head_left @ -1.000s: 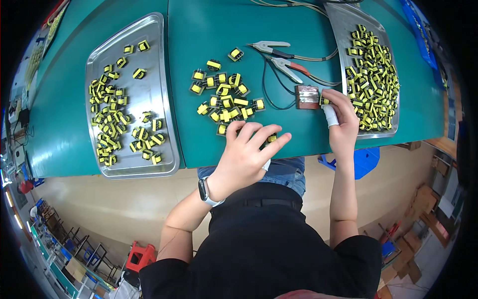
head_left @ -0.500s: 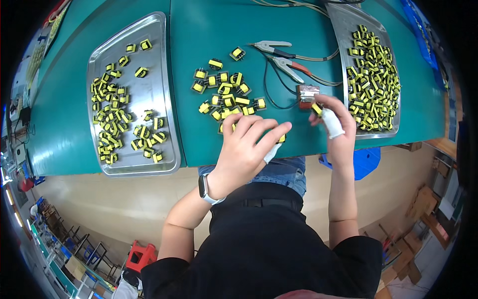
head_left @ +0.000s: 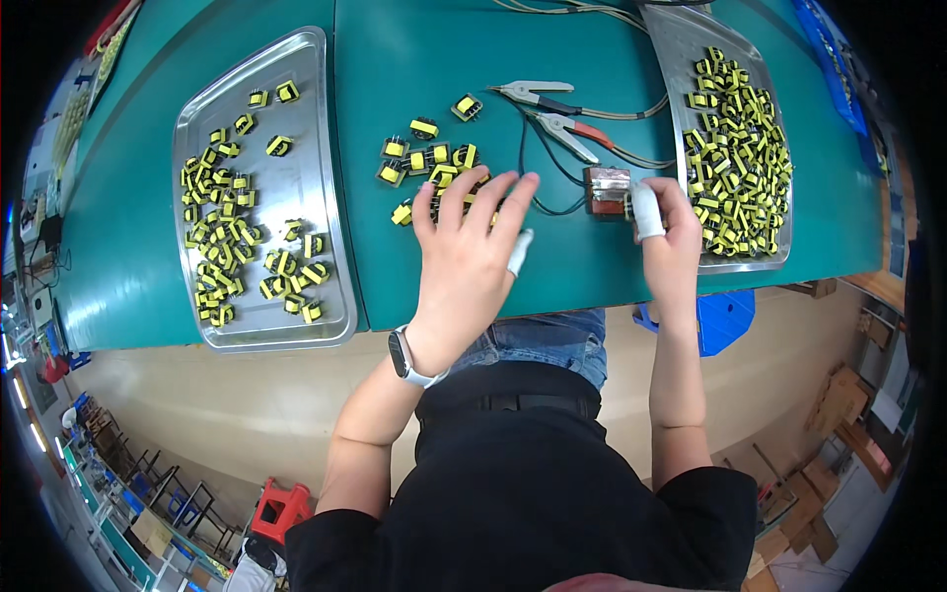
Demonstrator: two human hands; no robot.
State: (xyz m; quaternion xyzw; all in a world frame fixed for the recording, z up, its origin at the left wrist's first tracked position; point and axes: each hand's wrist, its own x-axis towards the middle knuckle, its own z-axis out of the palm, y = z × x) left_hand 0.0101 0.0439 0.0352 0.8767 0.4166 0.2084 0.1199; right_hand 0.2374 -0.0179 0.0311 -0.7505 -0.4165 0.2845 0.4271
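My left hand (head_left: 469,252) is over a loose group of small yellow-and-black transformers (head_left: 417,159) on the green table. Its fingers are spread and hide part of the group; a white cover is on the thumb. Further right, my right hand (head_left: 671,222) pinches one transformer (head_left: 628,204), mostly hidden behind the white-covered thumb. That transformer's pin side is up against a small reddish-brown block with metal plates (head_left: 608,189), from which dark leads run.
Two clip leads, one grey clip (head_left: 538,97) and one with a red sleeve (head_left: 572,133), lie beyond the block. Metal trays of transformers stand at the left (head_left: 340,296) and right (head_left: 674,74). A blue stool (head_left: 725,324) is below the table's front edge.
My right hand has brought its transformer left against the block. My left hand has moved away from me and left, over the group; the transformer seen by its thumb no longer shows there.
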